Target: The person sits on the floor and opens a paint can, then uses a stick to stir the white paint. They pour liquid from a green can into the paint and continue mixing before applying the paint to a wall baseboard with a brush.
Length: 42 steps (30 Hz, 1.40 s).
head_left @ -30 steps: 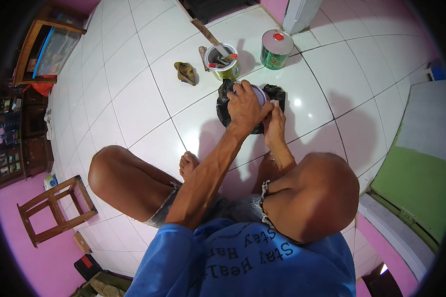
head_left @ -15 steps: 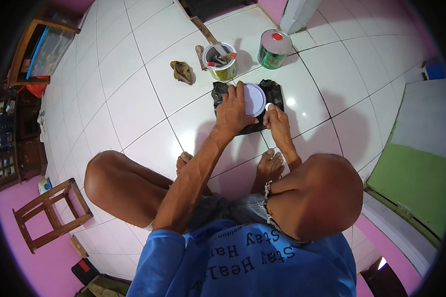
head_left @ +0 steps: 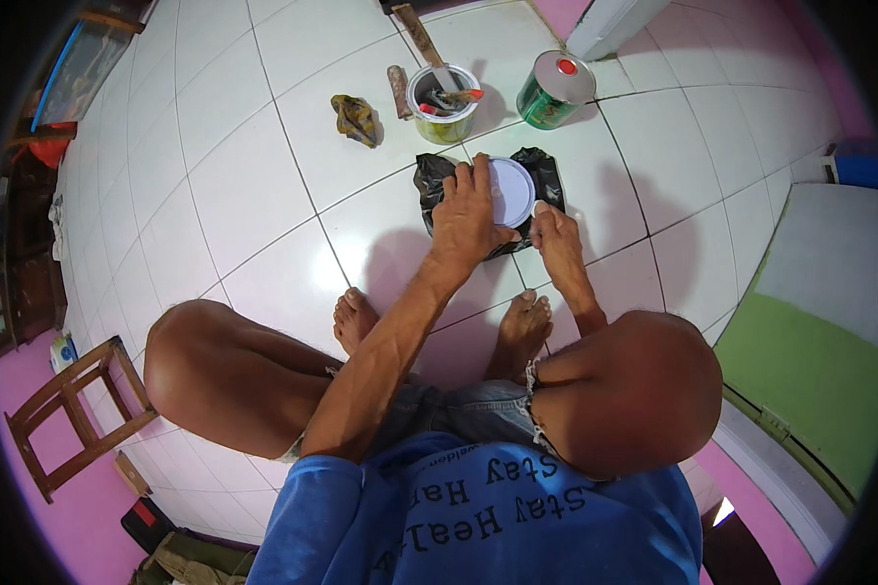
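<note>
A round can with a pale lid (head_left: 513,187) rests on a crumpled black plastic bag (head_left: 435,180) on the tiled floor. My left hand (head_left: 463,219) grips the can from the left, its fingers curled along the lid's side. At the lid's right edge, my right hand (head_left: 559,239) pinches a small white object (head_left: 541,208), too small to identify. Beyond them stand an open tub (head_left: 444,127) with a wooden-handled scraper and red-marked tools inside, and a green can (head_left: 546,103) with a red cap. A short roller-like piece (head_left: 398,93) and crumpled, stained material (head_left: 355,119) lie beside the tub.
My bare feet and bent knees are close below my hands. A wooden stool (head_left: 80,426) stands at left near shelving (head_left: 24,288) and a plastic box (head_left: 78,68). A green-and-white board (head_left: 806,360) is at right, a door frame (head_left: 607,26) at the top.
My right hand has drawn back to the lid's right edge, and more of the pale lid shows between my hands than a second ago. The camera's view has shifted slightly.
</note>
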Motion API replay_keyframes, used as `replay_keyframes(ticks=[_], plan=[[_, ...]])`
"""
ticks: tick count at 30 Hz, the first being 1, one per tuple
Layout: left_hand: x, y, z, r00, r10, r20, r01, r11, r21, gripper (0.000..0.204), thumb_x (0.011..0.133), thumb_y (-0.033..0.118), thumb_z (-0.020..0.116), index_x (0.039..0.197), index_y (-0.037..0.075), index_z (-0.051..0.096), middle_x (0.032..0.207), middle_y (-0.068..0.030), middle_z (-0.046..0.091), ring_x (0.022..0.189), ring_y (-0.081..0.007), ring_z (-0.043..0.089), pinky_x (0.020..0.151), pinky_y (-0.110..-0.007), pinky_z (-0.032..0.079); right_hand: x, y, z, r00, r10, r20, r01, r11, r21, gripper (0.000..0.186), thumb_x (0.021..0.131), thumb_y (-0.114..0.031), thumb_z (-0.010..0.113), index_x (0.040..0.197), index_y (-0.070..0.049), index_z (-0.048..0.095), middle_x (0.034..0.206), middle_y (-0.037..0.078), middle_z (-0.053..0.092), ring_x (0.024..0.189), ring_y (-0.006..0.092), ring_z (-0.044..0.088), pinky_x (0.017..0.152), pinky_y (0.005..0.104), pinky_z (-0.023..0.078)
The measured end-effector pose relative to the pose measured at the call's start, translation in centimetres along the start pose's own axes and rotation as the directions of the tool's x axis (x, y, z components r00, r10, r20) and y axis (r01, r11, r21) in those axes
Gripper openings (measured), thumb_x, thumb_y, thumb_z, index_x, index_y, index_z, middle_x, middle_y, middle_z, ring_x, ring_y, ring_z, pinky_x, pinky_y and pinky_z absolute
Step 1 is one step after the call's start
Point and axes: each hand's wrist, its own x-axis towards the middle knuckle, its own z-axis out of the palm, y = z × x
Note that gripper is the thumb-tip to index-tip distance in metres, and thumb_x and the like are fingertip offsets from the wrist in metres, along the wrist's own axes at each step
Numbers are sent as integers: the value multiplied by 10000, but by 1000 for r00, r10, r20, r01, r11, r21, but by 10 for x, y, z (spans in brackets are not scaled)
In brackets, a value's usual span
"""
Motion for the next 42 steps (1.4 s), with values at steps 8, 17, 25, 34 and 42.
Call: replay_keyframes(ticks=[8, 17, 25, 34, 42], plan=[[0, -2, 2, 999, 23, -42, -22, 999, 31, 1261, 510, 323, 1014, 1522, -6, 337, 1237, -203, 505, 1134, -405, 564, 842, -451, 603, 9, 0, -13, 983, -76, 166, 81, 996, -25, 459, 1081, -434, 478, 795, -76, 509, 632, -14, 426, 542, 93, 360, 528, 289, 330], [-2, -1, 6, 1000, 21, -18, -20, 998, 56, 1219, 518, 220, 997, 1490, -14, 299, 1221, -232, 500, 1136, -416, 563, 807, -421, 628, 1, 13, 2, 901, 22, 434, -348, 634, 691, 463, 1085, -501, 495, 762, -177, 430, 576, -74, 326, 470, 54, 287, 451, 225, 274], [1, -7, -4, 997, 37, 71, -37, 999, -3, 1288, 524, 234, 1010, 1550, -3, 268, 1371, -258, 468, 1233, -449, 538, 993, -514, 546, 8, -5, -21, 950, 72, 305, -172, 934, 315, 401, 1086, -429, 521, 868, -95, 565, 642, -38, 450, 525, 48, 352, 489, 224, 299], [11, -19, -7, 958, 276, 74, -277, 961, 0, 1278, 520, 162, 997, 1568, -20, 288, 1494, -195, 437, 1373, -387, 459, 1094, -487, 489, -6, -19, -16, 991, -2, 134, -23, 982, 188, 279, 1072, -269, 564, 948, -24, 611, 748, 54, 639, 590, 92, 561, 551, 249, 421], [4, -5, -1, 977, 209, 27, -209, 978, -28, 1287, 494, 239, 1012, 1543, -38, 318, 1452, -235, 456, 1324, -410, 481, 1117, -463, 464, 9, -34, -36, 992, -50, 117, 97, 888, -450, 418, 1075, -368, 497, 926, -6, 644, 746, 185, 682, 660, 313, 674, 680, 438, 521]])
